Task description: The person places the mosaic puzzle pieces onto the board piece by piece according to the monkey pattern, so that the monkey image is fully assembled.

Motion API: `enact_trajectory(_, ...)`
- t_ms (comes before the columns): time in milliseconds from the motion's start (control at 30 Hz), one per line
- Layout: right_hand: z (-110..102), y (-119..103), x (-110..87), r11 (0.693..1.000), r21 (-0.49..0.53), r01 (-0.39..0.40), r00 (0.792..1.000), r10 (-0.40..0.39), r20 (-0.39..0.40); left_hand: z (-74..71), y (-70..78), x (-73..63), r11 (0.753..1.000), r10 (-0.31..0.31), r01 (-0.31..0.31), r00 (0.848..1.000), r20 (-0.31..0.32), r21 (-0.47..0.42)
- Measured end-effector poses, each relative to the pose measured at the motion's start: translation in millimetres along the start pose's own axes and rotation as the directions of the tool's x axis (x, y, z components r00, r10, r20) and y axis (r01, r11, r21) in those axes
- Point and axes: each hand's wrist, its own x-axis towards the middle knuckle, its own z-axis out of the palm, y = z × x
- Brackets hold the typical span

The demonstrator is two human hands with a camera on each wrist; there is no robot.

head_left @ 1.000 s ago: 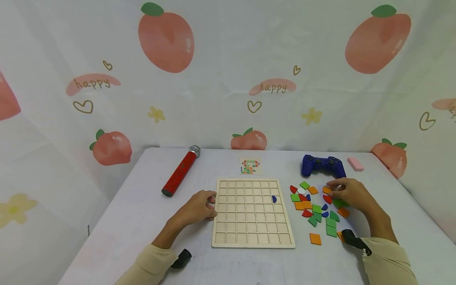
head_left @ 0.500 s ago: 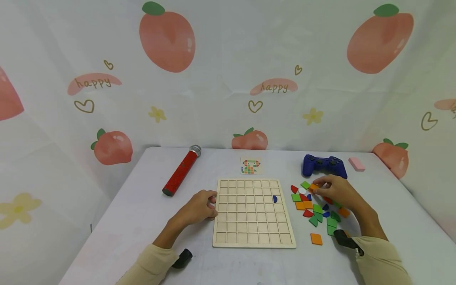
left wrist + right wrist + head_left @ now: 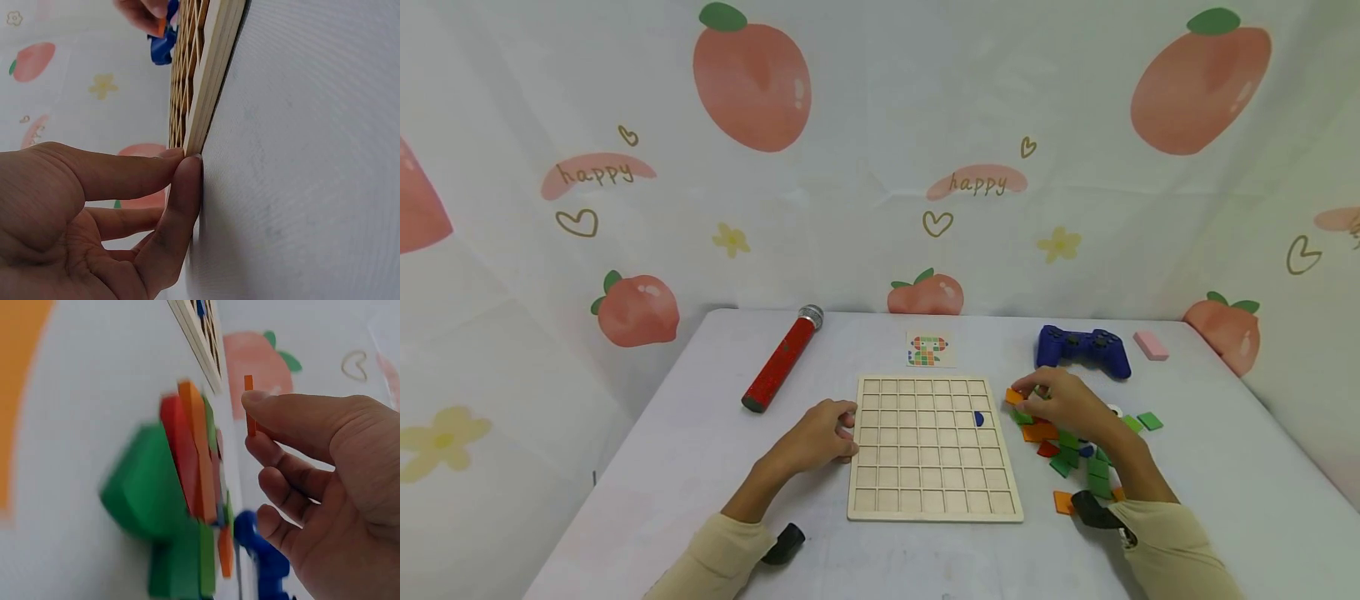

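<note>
A pale wooden grid board (image 3: 931, 517) lies flat, with one blue half-round piece (image 3: 978, 419) in a cell near its right side. At the board's left edge my left hand (image 3: 815, 437) grips the rim between thumb and fingers; the left wrist view shows the thumb (image 3: 134, 175) and a fingertip meeting on that rim. My right hand (image 3: 1063, 404) pinches an orange square tile (image 3: 250, 406) between thumb and finger, raised off the table just right of the board. Below this hand lie loose red, green, orange and blue pieces, partly covered by it.
Behind the board lies a small pattern card (image 3: 929, 350). A red microphone (image 3: 782, 360) is at the left. A blue game controller (image 3: 1081, 348) and a pink block (image 3: 1151, 345) lie at the back right. One orange tile (image 3: 1063, 502) sits near the right forearm.
My right hand has moved left across the loose pieces towards the board, carrying the orange tile. Green pieces at the far right are now uncovered. The left hand stays at the board's edge.
</note>
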Motion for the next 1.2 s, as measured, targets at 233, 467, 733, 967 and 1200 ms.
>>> enact_trajectory(233, 17, -14, 4.8, 0.996, 0.054, 0.070, 0.997, -0.072, 0.023, 0.2, 0.2, -0.4, 1.000, -0.001, 0.001, 1.000, -0.003, 0.002)
enact_trajectory(467, 29, -27, 11.0, 0.990, 0.031, 0.140, 0.989, -0.141, 0.041, 0.1, 1.7, -1.2, 1.000, -0.012, 0.012, 1.000, -0.002, -0.013)
enact_trajectory(733, 38, -41, 11.5, 0.989, 0.023, 0.149, 0.986, -0.151, 0.065, 0.3, 2.1, -1.2, 1.000, -0.016, 0.016, 1.000, -0.001, -0.018)
enact_trajectory(967, 44, -48, 12.2, 0.995, 0.039, 0.094, 0.991, -0.097, 0.093, 1.3, -0.1, -0.1, 1.000, -0.015, 0.015, 1.000, -0.005, 0.002)
enact_trajectory(1200, 47, -52, 12.7, 0.997, 0.015, 0.072, 0.993, -0.074, 0.096, 1.5, -0.2, 0.0, 1.000, -0.020, 0.020, 1.000, -0.005, -0.010)
